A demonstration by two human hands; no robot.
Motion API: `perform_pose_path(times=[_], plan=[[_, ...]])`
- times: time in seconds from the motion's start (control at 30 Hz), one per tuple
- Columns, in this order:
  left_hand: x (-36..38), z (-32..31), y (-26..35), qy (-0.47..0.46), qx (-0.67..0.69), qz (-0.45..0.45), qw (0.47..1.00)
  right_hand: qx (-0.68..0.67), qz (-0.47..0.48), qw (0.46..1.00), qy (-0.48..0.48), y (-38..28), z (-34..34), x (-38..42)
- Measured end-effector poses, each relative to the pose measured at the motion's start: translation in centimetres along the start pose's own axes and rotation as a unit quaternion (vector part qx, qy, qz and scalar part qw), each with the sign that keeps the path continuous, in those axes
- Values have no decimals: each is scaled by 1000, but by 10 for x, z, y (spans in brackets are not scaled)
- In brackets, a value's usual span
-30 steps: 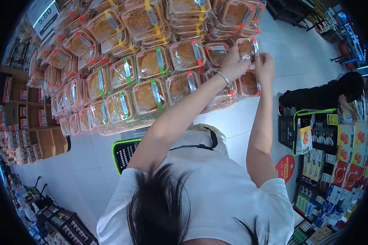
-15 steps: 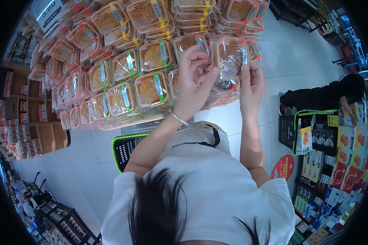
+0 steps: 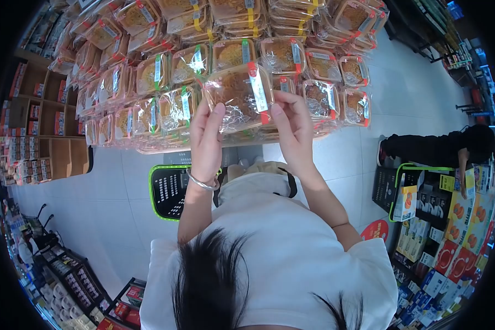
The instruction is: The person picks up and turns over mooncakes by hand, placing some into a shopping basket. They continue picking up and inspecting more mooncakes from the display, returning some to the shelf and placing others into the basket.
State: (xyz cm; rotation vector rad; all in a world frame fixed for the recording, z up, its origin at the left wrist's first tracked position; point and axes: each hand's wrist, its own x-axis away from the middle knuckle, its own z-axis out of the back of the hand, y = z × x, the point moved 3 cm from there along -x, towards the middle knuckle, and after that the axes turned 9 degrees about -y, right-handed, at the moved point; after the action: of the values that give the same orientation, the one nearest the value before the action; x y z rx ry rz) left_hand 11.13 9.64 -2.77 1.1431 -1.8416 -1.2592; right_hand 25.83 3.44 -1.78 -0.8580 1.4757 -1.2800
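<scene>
Display stand (image 3: 165, 150), stacked wrapped food trays (image 3: 190, 62)

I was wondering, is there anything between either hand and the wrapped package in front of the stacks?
Nothing visible: the left hand and right hand both touch the wrapped package directly, and the stacks lie beyond it.

Both arms are held out before the torso (image 3: 275, 247), the right elbow (image 3: 344, 228) bent; the left hand (image 3: 206, 135) and right hand (image 3: 296, 129) are raised and kept apart; both thumbs are pointed forward, laid uppermost; the fingers are partly curled in a grip.
</scene>
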Motion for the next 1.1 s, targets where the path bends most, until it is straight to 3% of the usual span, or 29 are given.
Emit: perform_pose_path(times=[0.1, 0.17, 0.23, 0.43, 0.5, 0.7, 1.1], plan=[[3, -1, 15, 50, 51, -23, 997, -120, -19, 992, 28, -3, -6, -7], [8, 5, 20, 55, 55, -31, 996, -151, -87, 983, -59, 3, -9, -7], [13, 14, 20, 31, 44, 9, 999, -146, -97, 981, -87, 4, -13, -5], [25, 18, 24, 28, 0, -30, 999, -135, -103, 981, -97, -11, -21, 2], [26, 25, 16, 5, 72, -3, 997, -122, -98, 983, -93, -13, -19, 3], [27, 19, 17, -8, 116, -21, 993, -121, -72, 986, -85, -12, -16, 6], [29, 15, 12, -15, 136, -7, 991, -135, -82, 980, -118, 0, -10, 15]])
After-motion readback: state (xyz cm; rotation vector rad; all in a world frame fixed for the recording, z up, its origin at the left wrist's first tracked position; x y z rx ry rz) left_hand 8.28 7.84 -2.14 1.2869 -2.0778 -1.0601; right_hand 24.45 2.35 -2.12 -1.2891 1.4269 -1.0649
